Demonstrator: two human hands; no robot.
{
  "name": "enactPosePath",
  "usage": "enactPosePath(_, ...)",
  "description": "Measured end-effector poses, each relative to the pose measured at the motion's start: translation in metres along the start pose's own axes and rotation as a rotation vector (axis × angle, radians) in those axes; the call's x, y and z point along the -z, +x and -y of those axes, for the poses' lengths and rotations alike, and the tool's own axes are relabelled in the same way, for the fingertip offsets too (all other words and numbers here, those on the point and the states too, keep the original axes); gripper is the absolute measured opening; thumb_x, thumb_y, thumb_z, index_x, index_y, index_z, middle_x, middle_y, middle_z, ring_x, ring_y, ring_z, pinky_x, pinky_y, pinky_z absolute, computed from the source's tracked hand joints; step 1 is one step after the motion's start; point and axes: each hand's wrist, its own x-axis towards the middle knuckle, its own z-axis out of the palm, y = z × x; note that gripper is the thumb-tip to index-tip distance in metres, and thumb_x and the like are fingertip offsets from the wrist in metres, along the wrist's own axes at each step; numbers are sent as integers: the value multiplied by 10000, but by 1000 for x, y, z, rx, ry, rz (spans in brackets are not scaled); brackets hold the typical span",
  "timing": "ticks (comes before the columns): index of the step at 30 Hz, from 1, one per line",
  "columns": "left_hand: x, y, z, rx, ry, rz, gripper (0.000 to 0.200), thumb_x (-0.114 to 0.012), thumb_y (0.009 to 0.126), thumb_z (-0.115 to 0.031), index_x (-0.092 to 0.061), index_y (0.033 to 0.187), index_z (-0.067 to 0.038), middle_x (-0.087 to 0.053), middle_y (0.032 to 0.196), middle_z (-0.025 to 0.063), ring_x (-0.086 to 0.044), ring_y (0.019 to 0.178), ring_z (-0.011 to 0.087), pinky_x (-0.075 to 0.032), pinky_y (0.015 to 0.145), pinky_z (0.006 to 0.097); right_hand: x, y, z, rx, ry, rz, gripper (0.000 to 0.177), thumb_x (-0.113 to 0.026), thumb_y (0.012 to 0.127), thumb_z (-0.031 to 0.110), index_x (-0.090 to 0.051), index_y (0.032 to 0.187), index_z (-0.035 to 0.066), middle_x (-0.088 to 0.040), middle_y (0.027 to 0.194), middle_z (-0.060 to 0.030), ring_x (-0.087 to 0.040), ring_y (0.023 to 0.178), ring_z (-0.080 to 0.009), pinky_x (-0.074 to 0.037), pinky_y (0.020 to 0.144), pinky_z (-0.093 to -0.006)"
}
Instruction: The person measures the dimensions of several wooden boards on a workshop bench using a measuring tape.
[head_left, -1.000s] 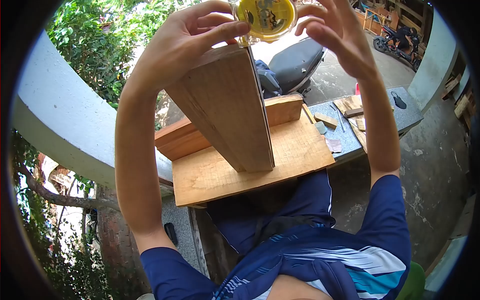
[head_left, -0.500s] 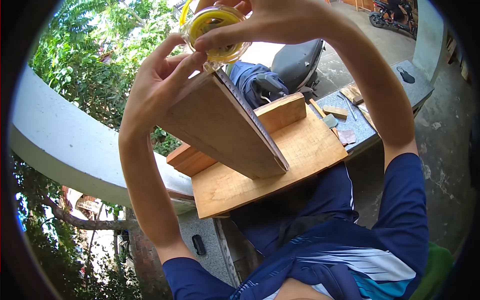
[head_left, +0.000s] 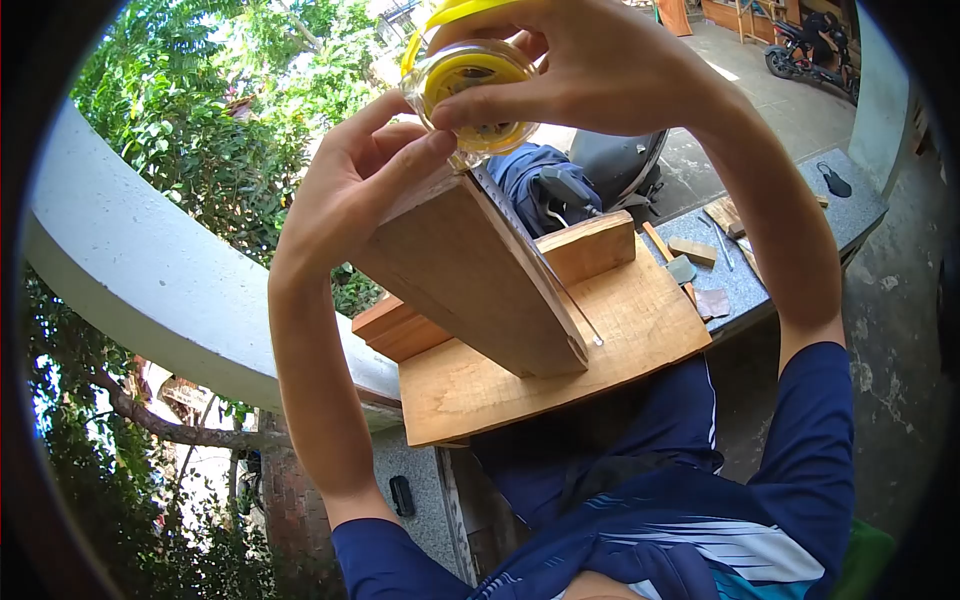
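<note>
A tape measure (head_left: 478, 95) with a clear and yellow case is up at the top of an upright wooden board (head_left: 470, 275). My right hand (head_left: 590, 75) wraps round the case from above, its thumb across the front. My left hand (head_left: 350, 185) pinches the lower left of the case between thumb and forefinger, at the board's top end. The metal blade (head_left: 545, 265) runs down along the board's narrow edge, its lower part standing slightly off it. Its hooked end is near a flat wooden plank (head_left: 650, 310), on which the board stands.
Wooden blocks (head_left: 590, 250) stand along the plank's back edge. On the granite bench (head_left: 750, 285) lie small wood pieces (head_left: 692, 251), a grey-green stone (head_left: 682, 270) and a black mask (head_left: 833, 180). A curved white ledge (head_left: 180, 305) runs along the left. A parked motorbike (head_left: 620, 160) is behind.
The blade's lower end has come away from the board's edge, to the right. Both hands still hold the tape measure at the top. The whole view has shifted slightly.
</note>
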Motion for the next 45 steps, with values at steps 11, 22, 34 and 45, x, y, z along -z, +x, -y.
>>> enactPosePath(11,13,3,9,-84,57,143,313,-725,810,-248,-605,1057,-97,-701,1113,115,-634,1072,208,-479,958,364,21,-17,7,18,-44,-147,378,-760,878,346,-692,1023,4,-666,923,-78,-669,807,-148,-563,756,-286)
enactPosePath(22,34,7,31,-140,139,208,316,-787,815,-339,-625,1002,-142,-703,1157,95,-640,1114,213,-473,1012,368,0,-11,11,157,12,-132,328,-764,881,298,-709,995,-5,-694,847,-63,-646,763,-108,-536,705,-256)
enactPosePath(34,34,-3,13,16,75,186,336,-800,791,-176,-562,1018,-108,-644,1060,38,-575,1018,130,-444,922,295,-23,5,-7,154,60,-152,298,-771,884,251,-713,997,-19,-695,865,-61,-653,776,-104,-541,709,-252)
enactPosePath(45,4,-8,-25,110,135,121,436,-828,795,-298,-576,1086,-92,-675,1143,99,-589,1101,187,-390,1056,370,-17,7,-12,136,12,-146,282,-767,890,217,-696,1012,-28,-686,888,-66,-648,776,-104,-537,689,-238)
